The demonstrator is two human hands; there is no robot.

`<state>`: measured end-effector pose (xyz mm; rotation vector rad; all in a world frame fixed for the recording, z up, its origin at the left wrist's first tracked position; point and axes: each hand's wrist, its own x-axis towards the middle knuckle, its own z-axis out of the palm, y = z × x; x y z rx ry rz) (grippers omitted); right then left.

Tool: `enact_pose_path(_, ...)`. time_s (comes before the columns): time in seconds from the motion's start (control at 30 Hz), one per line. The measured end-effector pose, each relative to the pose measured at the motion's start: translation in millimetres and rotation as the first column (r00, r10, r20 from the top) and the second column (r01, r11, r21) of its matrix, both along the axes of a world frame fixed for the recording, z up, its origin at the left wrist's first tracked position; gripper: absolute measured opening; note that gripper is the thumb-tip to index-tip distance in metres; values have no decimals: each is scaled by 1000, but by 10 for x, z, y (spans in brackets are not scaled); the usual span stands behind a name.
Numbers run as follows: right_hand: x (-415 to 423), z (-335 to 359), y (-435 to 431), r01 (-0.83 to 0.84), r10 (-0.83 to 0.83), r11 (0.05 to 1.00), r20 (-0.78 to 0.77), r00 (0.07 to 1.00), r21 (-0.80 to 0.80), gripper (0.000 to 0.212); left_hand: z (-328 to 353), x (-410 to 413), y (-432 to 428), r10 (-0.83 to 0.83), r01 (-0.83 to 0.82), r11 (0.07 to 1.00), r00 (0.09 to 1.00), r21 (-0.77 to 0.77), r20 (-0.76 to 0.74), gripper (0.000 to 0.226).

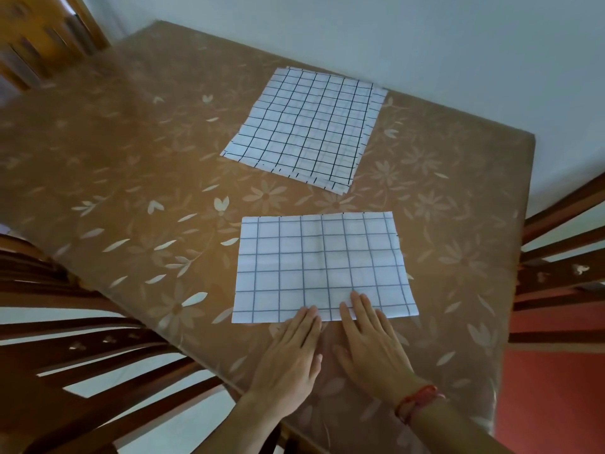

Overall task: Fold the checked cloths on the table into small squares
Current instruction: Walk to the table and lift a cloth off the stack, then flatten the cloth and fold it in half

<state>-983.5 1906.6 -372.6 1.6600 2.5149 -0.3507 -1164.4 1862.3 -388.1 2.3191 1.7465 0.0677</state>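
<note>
We lay our left hand (pixel 289 352) and right hand (pixel 370 342) flat, side by side, fingertips on the near checked cloth (pixel 322 267).

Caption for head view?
Left hand and right hand press the near cloth at its front edge; a cloth stack lies behind.

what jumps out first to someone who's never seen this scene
Two flat hands, the left hand and the right hand, rest their fingertips on the near edge of a white checked cloth spread just in front of the person. Farther back lies a stack of checked cloths with darker lines, on the brown flowered tablecloth.
</note>
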Motion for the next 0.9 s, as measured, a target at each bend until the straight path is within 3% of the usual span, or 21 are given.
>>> enact_pose_path(0.3,-11,-1,21,0,0,998,0,1000,-56,72,-9,-36,-23,24,-24,1000,1000,15,9,58)
enact_pose_path(0.57,-26,69,44,-17,26,987,49,998,-162,73,-58,-724,-282,238,-241,970,969,-37,-63,65)
enact_pose_path(0.7,-197,117,9,38,-34,994,40,999,-105,73,-64,-805,-306,270,-274,960,961,-61,-64,65)
enact_pose_path(0.77,-346,136,-34,-6,7,995,12,1000,-97,67,-70,-758,-305,284,-286,956,958,-70,-42,67)
enact_pose_path(0.9,-721,146,-164,-150,143,984,-70,987,-99,75,-66,-744,-313,290,-292,953,956,-77,-37,66)
